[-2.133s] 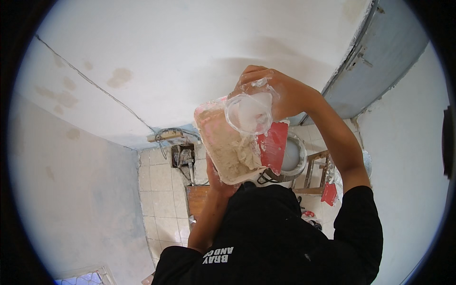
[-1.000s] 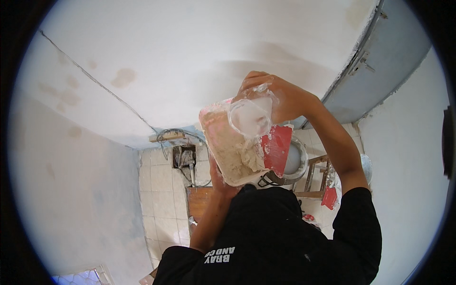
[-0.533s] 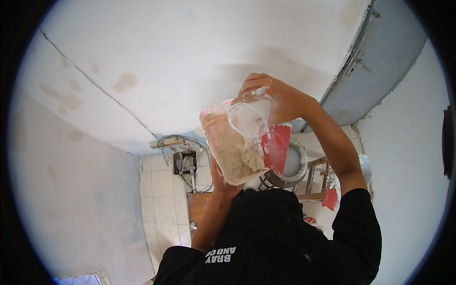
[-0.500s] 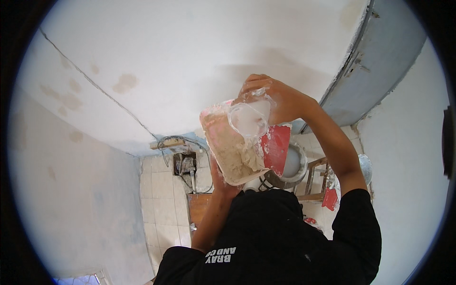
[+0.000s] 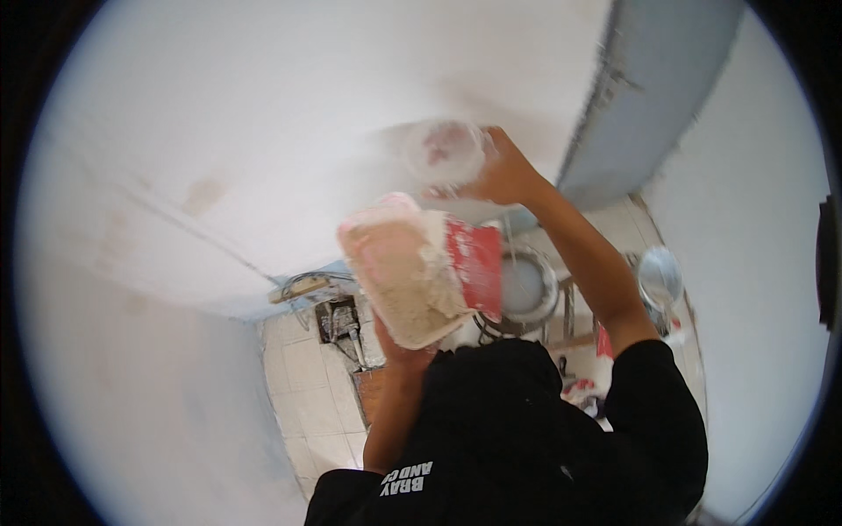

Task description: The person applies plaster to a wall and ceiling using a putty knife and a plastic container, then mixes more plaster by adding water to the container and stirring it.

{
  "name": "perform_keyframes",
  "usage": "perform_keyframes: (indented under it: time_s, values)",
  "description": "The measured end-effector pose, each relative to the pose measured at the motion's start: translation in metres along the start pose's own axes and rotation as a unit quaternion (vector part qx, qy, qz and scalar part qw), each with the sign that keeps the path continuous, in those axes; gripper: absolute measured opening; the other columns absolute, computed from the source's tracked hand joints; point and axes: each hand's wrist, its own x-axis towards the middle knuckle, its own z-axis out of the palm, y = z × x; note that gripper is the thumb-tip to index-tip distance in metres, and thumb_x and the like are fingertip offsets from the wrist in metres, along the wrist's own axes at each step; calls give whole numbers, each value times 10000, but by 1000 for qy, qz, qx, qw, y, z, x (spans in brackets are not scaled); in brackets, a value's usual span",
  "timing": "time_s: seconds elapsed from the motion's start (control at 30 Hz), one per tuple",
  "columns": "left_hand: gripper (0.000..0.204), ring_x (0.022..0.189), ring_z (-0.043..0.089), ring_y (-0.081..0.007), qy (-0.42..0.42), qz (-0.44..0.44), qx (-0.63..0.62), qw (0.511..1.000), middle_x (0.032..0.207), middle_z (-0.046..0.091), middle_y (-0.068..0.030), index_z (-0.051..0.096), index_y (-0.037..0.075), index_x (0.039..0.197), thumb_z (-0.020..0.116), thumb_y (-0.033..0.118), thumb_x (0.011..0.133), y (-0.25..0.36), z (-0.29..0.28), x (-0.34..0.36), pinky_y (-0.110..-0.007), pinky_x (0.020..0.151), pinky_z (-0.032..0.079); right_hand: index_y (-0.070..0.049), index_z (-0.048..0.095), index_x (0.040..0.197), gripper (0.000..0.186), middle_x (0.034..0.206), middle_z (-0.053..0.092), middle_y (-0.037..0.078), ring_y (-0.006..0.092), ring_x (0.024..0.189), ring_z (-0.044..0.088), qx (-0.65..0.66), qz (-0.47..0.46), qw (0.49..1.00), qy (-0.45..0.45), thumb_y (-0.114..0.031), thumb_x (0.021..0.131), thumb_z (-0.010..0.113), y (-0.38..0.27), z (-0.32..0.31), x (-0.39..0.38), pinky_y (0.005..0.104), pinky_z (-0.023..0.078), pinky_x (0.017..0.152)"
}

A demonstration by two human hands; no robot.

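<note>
My left hand (image 5: 402,349), its fingers mostly hidden, grips a pinkish rectangular tray (image 5: 358,263) from below. Beige wet plaster (image 5: 408,272) fills much of the tray. Resting at its right side is a red plastic scraper blade (image 5: 478,267), smeared with white. Above the tray's far end, apart from it, my right hand (image 5: 502,174) is closed around a clear plastic cup (image 5: 447,156). Motion blurs the cup, and I cannot make out whether anything is in it.
A large white wall (image 5: 289,114) rises in front. On the floor to the right stand a round bucket (image 5: 524,289) of greyish liquid and a wooden stool frame (image 5: 574,320). Farther right sits a pale bowl (image 5: 660,273). A floor hole with pipes (image 5: 340,324) opens at left.
My right hand has drawn the cup up and left, away from the tray and toward the wall. The tray has shifted slightly left, and the red blade shows more fully.
</note>
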Motion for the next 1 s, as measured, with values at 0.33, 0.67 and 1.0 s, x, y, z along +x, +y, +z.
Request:
perform_keyframes:
  time_s: [0.33, 0.67, 1.0]
  values:
    - [709, 1229, 409, -386, 11, -93, -133, 987, 1399, 363, -128, 276, 128, 1406, 458, 543, 860, 1, -33, -8, -647, 898, 407, -39, 648, 991, 348, 1082, 603, 119, 236, 969, 611, -328, 46, 928, 169, -247, 731, 752, 130, -55, -200, 320, 488, 858]
    - [735, 1215, 402, -411, 70, -50, -87, 993, 1397, 346, -138, 247, 108, 1407, 505, 517, 852, 2, -23, -11, -640, 913, 404, -35, 646, 840, 279, 871, 609, 102, 258, 796, 600, -357, 365, 772, 378, -204, 667, 786, 174, -19, -433, 351, 482, 709]
    - [837, 1228, 392, -388, 17, -80, 37, 996, 1378, 325, -221, 195, 47, 1415, 536, 539, 829, -10, -15, -4, -469, 911, 476, 4, 577, 1091, 513, 1043, 634, 113, 205, 948, 604, -141, 466, 682, 546, -151, 646, 780, 222, 7, -462, 309, 453, 836]
